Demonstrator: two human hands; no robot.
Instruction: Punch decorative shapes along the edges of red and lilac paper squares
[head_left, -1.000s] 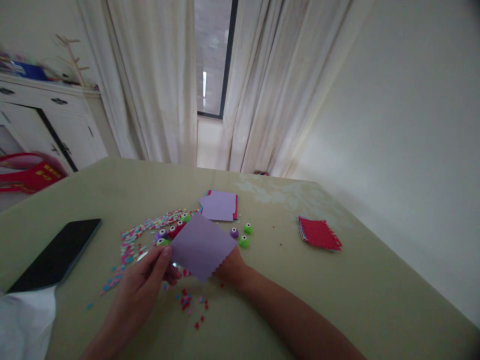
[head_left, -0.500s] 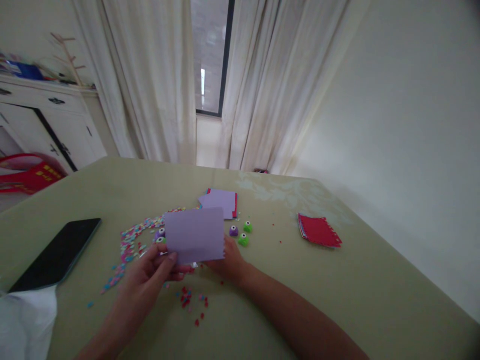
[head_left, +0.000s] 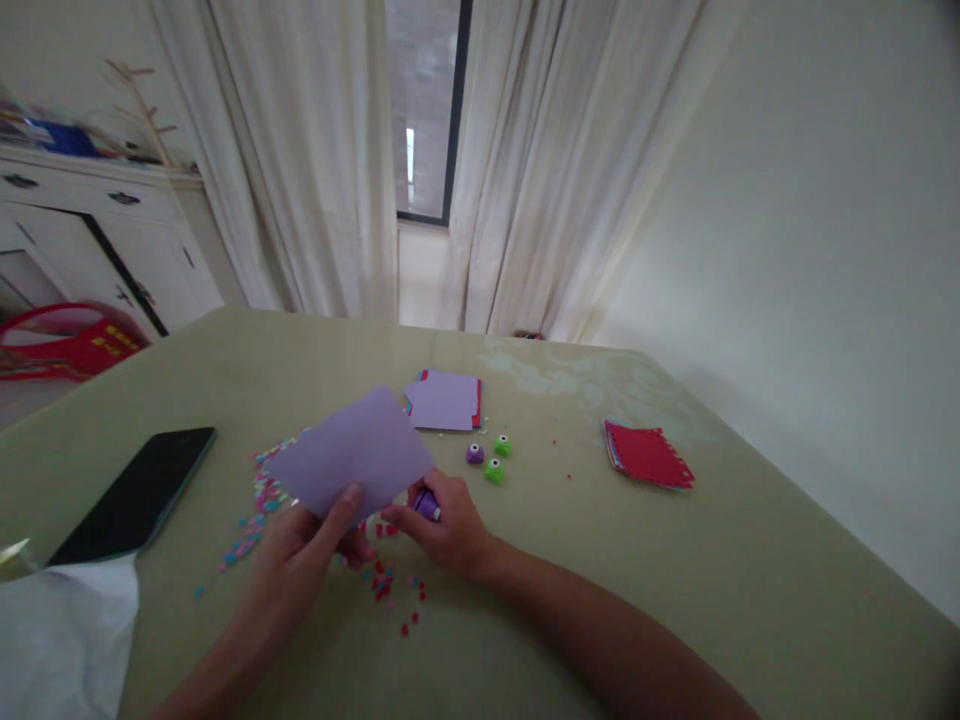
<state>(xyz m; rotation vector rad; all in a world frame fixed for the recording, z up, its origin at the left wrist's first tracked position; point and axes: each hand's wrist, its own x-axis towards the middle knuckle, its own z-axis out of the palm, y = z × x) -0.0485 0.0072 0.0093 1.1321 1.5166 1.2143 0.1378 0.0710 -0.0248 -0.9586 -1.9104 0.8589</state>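
My left hand [head_left: 304,550] pinches a light purple paper card [head_left: 356,450] at its lower edge, thumb on the near face. The card is tilted, one corner pointing up. My right hand [head_left: 450,525] is wrapped around a small purple paper punch [head_left: 426,505] at the card's lower right corner. Whether the punch bites on the card's edge is hidden. Beneath the hands lie small red and blue paper bits [head_left: 382,580]. A larger spread of coloured paper bits [head_left: 266,490] is partly covered by the card.
Behind the hands lies a stack of purple and red cards [head_left: 446,402]. Nearby sit small green and purple one-eyed figures [head_left: 494,470]. A red notched card stack [head_left: 649,455] is on the right. At left are a black phone [head_left: 139,495] and a white tissue [head_left: 67,635].
The purple card has turned from level to tilted, its right side now lower. My right hand has come out from behind it, showing the purple punch. The view has shifted slightly.
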